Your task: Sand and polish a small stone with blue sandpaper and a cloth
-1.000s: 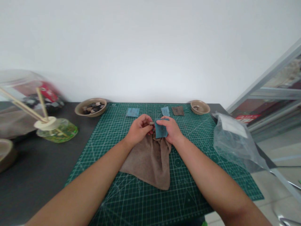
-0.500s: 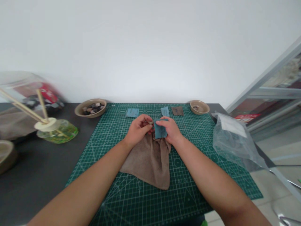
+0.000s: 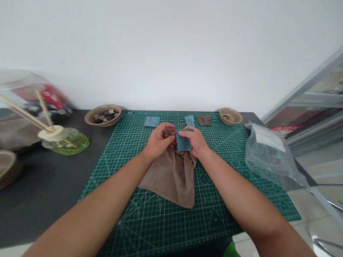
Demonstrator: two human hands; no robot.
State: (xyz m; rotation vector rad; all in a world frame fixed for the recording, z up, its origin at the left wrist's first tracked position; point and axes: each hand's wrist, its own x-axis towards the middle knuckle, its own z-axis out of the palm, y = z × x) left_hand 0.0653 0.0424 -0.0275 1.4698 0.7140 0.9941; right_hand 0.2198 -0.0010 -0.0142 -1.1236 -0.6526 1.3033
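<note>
My right hand [image 3: 197, 142] is closed on a blue piece of sandpaper [image 3: 183, 142], thumb on its face, with faint print showing. Beside it, the fingers of my left hand [image 3: 160, 140] are curled in a pinch around a small brownish stone, largely hidden by the fingers. A brown cloth [image 3: 171, 178] hangs from under both hands and spreads over the green cutting mat [image 3: 144, 228]. Farther back on the mat lie two more blue sandpaper pieces, one to the left [image 3: 152, 121] and one nearer the middle [image 3: 189, 120], with a brown piece [image 3: 204, 120] beside it.
A bowl of dark and pale stones [image 3: 104, 115] stands back left; another bowl [image 3: 230, 116] with little inside stands back right. A reed diffuser [image 3: 65, 141] is on the left, a clear plastic bag [image 3: 270, 153] on the right. The white wall [image 3: 171, 57] rises behind.
The whole view has shifted slightly, so things sit a little higher. My left fingers have turned and now cover more of the small stone; the sandpaper stays in my right hand.
</note>
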